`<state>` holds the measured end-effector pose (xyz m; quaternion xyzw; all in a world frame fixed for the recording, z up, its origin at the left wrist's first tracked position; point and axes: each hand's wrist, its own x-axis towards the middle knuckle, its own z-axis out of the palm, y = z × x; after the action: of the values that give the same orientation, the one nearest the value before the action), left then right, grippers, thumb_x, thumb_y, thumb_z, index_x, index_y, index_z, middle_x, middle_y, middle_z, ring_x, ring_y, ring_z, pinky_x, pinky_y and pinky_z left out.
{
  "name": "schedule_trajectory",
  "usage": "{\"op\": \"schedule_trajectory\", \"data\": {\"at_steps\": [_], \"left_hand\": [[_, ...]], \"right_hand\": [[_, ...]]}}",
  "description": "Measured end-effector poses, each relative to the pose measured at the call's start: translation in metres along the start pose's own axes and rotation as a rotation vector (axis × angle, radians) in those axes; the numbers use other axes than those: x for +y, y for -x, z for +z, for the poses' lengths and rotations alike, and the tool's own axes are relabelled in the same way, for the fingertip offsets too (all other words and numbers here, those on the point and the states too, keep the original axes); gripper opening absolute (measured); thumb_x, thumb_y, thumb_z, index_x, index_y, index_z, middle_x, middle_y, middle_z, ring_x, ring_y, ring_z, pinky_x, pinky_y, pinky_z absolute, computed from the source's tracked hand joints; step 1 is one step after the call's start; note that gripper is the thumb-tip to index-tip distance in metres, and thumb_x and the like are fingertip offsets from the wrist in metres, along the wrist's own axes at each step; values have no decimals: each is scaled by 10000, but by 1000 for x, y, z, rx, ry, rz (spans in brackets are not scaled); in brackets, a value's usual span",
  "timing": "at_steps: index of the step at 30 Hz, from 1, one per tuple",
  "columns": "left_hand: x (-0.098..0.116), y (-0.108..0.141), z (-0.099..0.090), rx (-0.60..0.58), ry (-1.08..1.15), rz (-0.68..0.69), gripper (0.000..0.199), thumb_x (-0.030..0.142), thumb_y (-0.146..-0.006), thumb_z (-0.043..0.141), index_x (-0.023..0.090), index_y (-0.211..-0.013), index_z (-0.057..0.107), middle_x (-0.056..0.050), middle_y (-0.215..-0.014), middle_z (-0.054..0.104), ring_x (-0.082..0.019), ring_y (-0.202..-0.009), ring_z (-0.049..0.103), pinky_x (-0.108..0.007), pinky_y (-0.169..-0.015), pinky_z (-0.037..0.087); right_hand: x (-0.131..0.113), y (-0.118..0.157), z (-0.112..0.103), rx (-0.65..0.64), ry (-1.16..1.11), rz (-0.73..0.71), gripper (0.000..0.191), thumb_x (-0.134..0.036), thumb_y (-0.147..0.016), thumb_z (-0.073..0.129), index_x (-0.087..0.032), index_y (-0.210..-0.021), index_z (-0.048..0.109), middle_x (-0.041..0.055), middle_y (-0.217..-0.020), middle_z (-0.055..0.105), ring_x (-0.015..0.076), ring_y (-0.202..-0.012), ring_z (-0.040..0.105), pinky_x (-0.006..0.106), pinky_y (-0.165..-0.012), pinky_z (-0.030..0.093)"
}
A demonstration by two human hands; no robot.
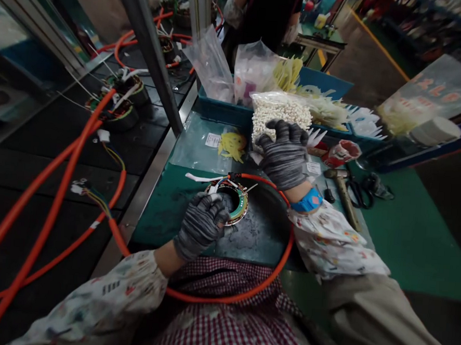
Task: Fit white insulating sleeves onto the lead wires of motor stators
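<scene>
On the green table (pixel 411 220), the wire ring (pixel 239 208) lies near me; my left hand (pixel 201 225) grips its edge; my right hand (pixel 285 157) is open on the bag of white bits (pixel 275 110); I think this hold-and-reach step calls for a still ring

The single view looked out from the person's head, forward and down over the red-and-white checked cloth garment (pixel 228 331) at the bottom edge. It faced the flat green work surface (pixel 418 220) at close range, with the ring-shaped copper-and-green coil assembly (pixel 239 207) near the middle. Past the slanting dark metal post (pixel 148 48) at upper left, it took in the dim brown workshop floor (pixel 363 53), farther away at upper right.
</scene>
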<state>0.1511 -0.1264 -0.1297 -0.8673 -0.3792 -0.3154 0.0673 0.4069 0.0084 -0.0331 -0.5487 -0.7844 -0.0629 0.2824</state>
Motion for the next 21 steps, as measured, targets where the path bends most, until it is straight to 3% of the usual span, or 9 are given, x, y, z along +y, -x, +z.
{"op": "schedule_trajectory", "data": {"at_steps": [4, 9, 13, 16, 18, 19, 21], "left_hand": [[-3, -9, -3, 15, 4, 39, 237, 544, -1020, 749, 311, -983, 738, -23, -1020, 840, -297, -1120, 745, -494, -1052, 560], [-7, -10, -3, 27, 33, 57, 220, 549, -1028, 722, 334, -998, 750, 9, -1022, 836, -283, -1138, 735, -475, -1081, 531], [-8, -6, 1, 12, 94, 23, 206, 518, -967, 801, 326, -1026, 755, -12, -1096, 823, -295, -1207, 696, -488, -1138, 497], [-8, -4, 2, -8, 135, 18, 206, 498, -965, 804, 319, -1046, 743, -14, -1159, 822, -289, -1232, 691, -473, -1160, 499], [-9, -4, 1, -52, 138, 9, 220, 537, -976, 766, 330, -1043, 743, -4, -1147, 825, -297, -1223, 703, -484, -1166, 506], [-9, -4, 1, -74, 136, 2, 224, 550, -979, 748, 336, -1043, 745, 1, -1133, 827, -299, -1217, 710, -489, -1164, 510], [-10, -3, 2, -102, 147, -7, 230, 558, -977, 737, 341, -1051, 751, -3, -1117, 829, -304, -1219, 714, -495, -1168, 511]], "right_hand": [[-9, -5, 14, 61, -35, 95, 160, -263, -1061, 698, -195, -1193, 757, 184, -1478, 708, 400, -1432, 542, 666, -1248, 365], [-15, 4, -2, 75, -99, 22, 59, -277, -972, 825, -222, -957, 808, 135, -1382, 783, 438, -1338, 640, 721, -1187, 442], [-15, 20, -24, 120, -321, -66, 144, -334, -1099, 687, -301, -1092, 827, 72, -1191, 848, 317, -1167, 776, 554, -1076, 611], [-23, 46, -53, 320, -534, 37, 198, -388, -1084, 746, -412, -1267, 816, 33, -1212, 845, 296, -1151, 803, 534, -1053, 642], [-28, 68, -77, 481, -617, 164, 400, -422, -965, 904, -498, -1346, 805, 21, -1325, 824, 315, -1197, 793, 537, -1055, 634], [-30, 80, -87, 474, -628, 245, 363, -461, -967, 898, -496, -1321, 828, 37, -1279, 838, 308, -1144, 811, 513, -993, 652], [-34, 102, -103, 261, -748, 380, 168, -500, -951, 905, -441, -1107, 888, 76, -1035, 864, 286, -852, 830, 464, -719, 672]]}}
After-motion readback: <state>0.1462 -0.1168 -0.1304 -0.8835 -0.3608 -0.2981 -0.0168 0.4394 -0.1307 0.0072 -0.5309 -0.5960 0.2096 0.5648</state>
